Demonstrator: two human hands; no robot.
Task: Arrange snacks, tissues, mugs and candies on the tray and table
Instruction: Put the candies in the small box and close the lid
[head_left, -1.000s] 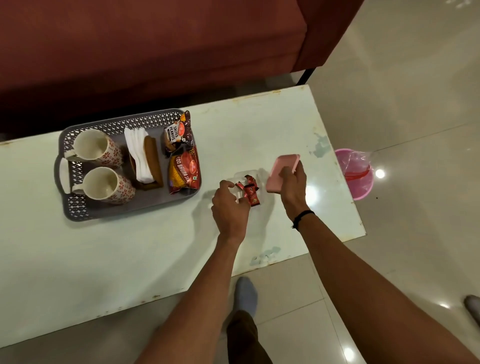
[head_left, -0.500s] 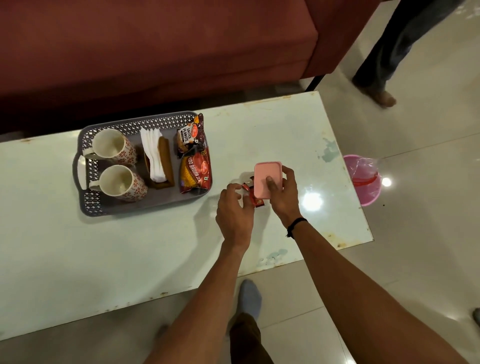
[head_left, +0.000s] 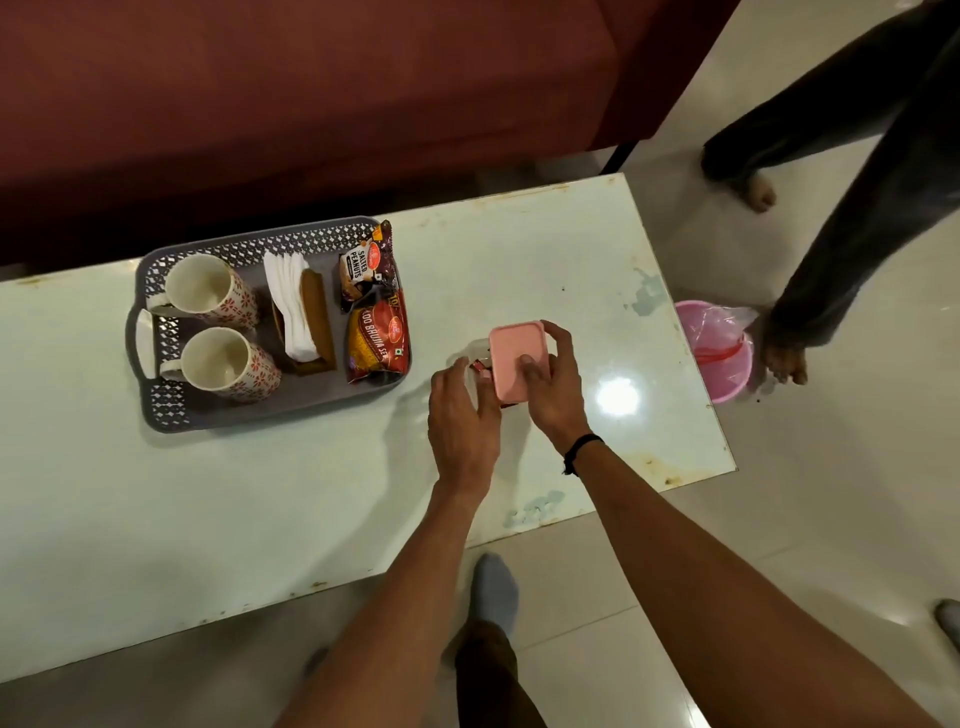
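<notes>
2 hands (head_left: 553, 387) | smooth pink rounded-square lid (head_left: 514, 358) | glossy table (head_left: 208, 493)

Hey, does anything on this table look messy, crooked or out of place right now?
Mostly tidy. The peanut packet leans over the tray rim at the far right corner. Red candy wrappers poke out beneath the pink lid, which the right hand holds. The table shows chipped, stained patches.

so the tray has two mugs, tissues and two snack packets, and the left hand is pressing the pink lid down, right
Not quite: the head view shows the right hand pressing the pink lid, while the left hand steadies the container beside it. The tray does hold two mugs, tissues and two snack packets.
</notes>
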